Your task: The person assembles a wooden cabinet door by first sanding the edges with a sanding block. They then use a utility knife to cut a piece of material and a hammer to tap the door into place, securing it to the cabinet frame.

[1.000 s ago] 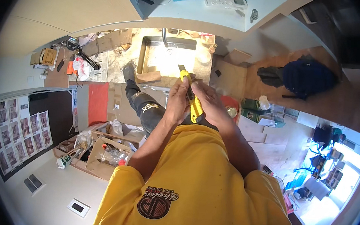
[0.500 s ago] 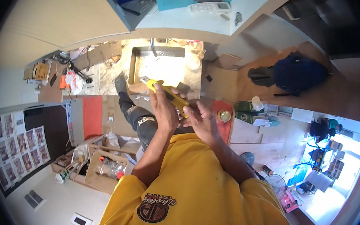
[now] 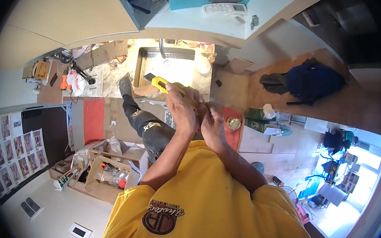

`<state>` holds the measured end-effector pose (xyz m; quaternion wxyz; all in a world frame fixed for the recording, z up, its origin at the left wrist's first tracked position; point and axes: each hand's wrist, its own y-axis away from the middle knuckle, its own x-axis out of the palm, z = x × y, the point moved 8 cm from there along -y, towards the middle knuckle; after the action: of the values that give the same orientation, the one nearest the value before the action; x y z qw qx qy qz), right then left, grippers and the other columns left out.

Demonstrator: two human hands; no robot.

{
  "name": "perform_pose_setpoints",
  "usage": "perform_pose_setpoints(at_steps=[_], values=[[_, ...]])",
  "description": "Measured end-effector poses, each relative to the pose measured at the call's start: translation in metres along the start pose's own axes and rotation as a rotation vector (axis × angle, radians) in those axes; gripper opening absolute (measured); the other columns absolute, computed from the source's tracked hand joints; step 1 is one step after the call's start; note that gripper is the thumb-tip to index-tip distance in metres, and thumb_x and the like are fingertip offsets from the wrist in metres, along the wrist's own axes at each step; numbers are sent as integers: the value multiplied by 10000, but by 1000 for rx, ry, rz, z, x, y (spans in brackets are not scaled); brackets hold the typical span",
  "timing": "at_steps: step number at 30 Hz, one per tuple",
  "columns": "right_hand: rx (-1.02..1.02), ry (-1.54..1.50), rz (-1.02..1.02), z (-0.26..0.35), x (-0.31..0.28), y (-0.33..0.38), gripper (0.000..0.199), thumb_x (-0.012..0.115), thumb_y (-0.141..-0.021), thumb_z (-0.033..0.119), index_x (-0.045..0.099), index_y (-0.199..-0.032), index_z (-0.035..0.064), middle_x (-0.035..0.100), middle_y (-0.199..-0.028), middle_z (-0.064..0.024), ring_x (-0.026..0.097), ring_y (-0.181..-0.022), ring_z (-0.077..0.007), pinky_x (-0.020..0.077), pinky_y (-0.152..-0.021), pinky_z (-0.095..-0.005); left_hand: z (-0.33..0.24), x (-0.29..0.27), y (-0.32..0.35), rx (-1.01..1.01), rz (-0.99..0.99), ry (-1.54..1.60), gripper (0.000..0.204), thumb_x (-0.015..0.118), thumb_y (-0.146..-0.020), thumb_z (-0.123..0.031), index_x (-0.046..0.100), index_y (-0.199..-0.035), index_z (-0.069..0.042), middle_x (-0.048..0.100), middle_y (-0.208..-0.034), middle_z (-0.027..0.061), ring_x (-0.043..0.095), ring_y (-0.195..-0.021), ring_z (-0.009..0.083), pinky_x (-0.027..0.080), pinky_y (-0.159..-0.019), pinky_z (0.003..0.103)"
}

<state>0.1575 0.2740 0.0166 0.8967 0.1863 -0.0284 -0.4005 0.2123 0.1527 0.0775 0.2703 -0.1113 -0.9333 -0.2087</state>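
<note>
Left hand (image 3: 183, 114) clamps a yellow plastic utility knife (image 3: 160, 84) — blade outward, likely for safety; right hand (image 3: 212, 127) — fingers bunched, grip unclear.

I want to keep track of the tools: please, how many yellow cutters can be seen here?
1. The cutter is in the left hand, with the right hand close to its rear end. Others may be hidden, for example in the cardboard box.
</note>
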Motion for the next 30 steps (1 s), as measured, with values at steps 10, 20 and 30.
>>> perform_pose_setpoints(at_steps=[10, 20, 30], values=[[1, -72, -247, 47, -31, -59, 305, 551, -1046, 304, 595, -847, 78, 517, -685, 17, 437, -511, -69, 375, -465, -261, 21, -12, 19, -109, -94, -221, 434, 365, -1103, -373, 421, -760, -113, 419, -604, -9, 411, -527, 103, 412, -518, 281], [-424, 371, -232, 129, -44, -258, 314, 685, -928, 288, 696, -918, -26, 685, -718, -139, 675, -598, -188, 517, -589, -348, -5, -18, -9, -329, 307, 62, 448, 379, -1058, -540, 466, -1119, -105, 522, -744, 35, 563, -642, 173, 478, -525, 305], [-490, 499, -277, 149, -44, -230, 386, 553, -1027, 346, 662, -1107, -15, 692, -859, -117, 694, -713, -171, 564, -632, -311, -5, -24, -7, -435, 288, 204, 528, 347, -1038, -607, 497, -1200, -127, 579, -814, 23, 620, -769, 179, 507, -578, 317]])
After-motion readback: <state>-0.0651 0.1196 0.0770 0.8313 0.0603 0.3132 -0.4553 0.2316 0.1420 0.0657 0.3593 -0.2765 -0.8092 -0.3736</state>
